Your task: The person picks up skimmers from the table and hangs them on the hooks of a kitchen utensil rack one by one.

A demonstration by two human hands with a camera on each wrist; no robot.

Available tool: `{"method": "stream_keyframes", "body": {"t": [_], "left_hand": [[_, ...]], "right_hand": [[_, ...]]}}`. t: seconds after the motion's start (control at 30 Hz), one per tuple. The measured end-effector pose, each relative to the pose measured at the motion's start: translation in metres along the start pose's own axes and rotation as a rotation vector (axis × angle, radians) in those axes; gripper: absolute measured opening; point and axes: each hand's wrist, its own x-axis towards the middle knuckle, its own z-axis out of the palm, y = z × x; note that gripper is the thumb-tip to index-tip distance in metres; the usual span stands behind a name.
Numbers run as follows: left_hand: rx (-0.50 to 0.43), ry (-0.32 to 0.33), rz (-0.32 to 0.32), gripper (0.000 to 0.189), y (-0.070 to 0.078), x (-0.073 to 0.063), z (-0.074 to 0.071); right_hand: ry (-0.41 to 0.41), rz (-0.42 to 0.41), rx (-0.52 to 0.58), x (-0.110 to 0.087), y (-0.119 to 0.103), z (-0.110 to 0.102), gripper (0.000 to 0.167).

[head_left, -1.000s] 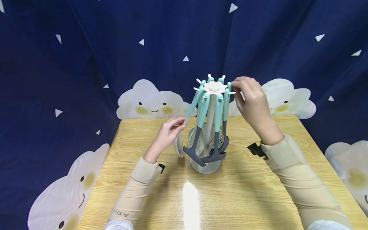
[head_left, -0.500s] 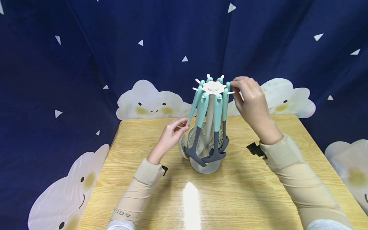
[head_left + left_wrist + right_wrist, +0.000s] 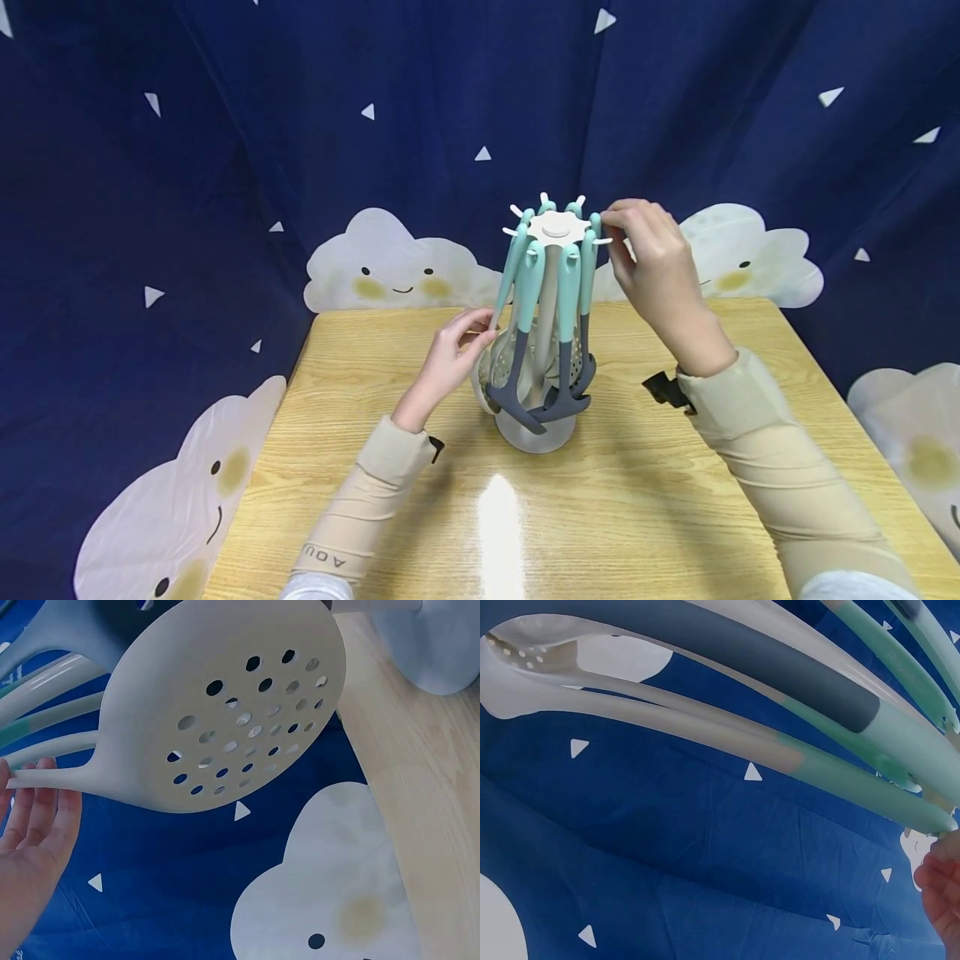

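Observation:
A white utensil rack (image 3: 557, 227) with turquoise-handled utensils hanging round its top stands on the table. My left hand (image 3: 453, 346) pinches the pale neck of a skimmer at the rack's left side. In the left wrist view the skimmer (image 3: 217, 705) shows a wide cream head full of round holes, and the left hand (image 3: 37, 847) has its fingertips at the neck. At the rack's upper right, my right hand (image 3: 652, 258) pinches the top end of a turquoise handle. The right wrist view shows that pale-necked utensil (image 3: 870, 795) reaching to the fingertips.
Dark grey utensil heads (image 3: 562, 407) hang at the rack's front, above its round base (image 3: 536, 437). The wooden table (image 3: 600, 533) spreads out around it. Behind hangs a navy curtain (image 3: 420, 100) with white triangles and smiling clouds.
My left hand has moved right, bringing the skimmer's head in toward the rack's pole, so its handle hangs closer to upright. The right hand stays at the rack's top.

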Motion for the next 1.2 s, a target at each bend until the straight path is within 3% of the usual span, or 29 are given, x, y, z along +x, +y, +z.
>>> {"method": "stream_keyframes", "body": {"t": [0.2, 0.5, 0.63, 0.87, 1.07, 1.2], "left_hand": [[0.014, 0.003, -0.002, 0.023, 0.024, -0.001, -0.001], [0.021, -0.014, -0.022, 0.024, 0.028, -0.001, -0.003], [0.049, -0.032, -0.018, 0.028, 0.027, 0.0, -0.006], [0.055, -0.023, -0.014, 0.034, -0.001, 0.01, -0.02], [0.281, 0.037, 0.099, 0.031, 0.005, 0.03, -0.048], [0.483, 0.086, 0.163, 0.032, 0.015, 0.045, -0.066]], "right_hand": [[-0.002, 0.013, -0.002, 0.0, 0.0, 0.0, 0.013], [-0.01, 0.017, -0.01, -0.001, 0.0, 0.0, 0.013], [-0.014, 0.004, -0.012, 0.0, 0.002, -0.001, 0.013], [-0.057, -0.034, -0.022, 0.002, 0.008, -0.006, 0.017], [-0.091, -0.054, -0.054, 0.003, 0.018, -0.014, 0.019], [-0.103, 0.007, -0.096, 0.002, 0.032, -0.02, 0.031]]}}
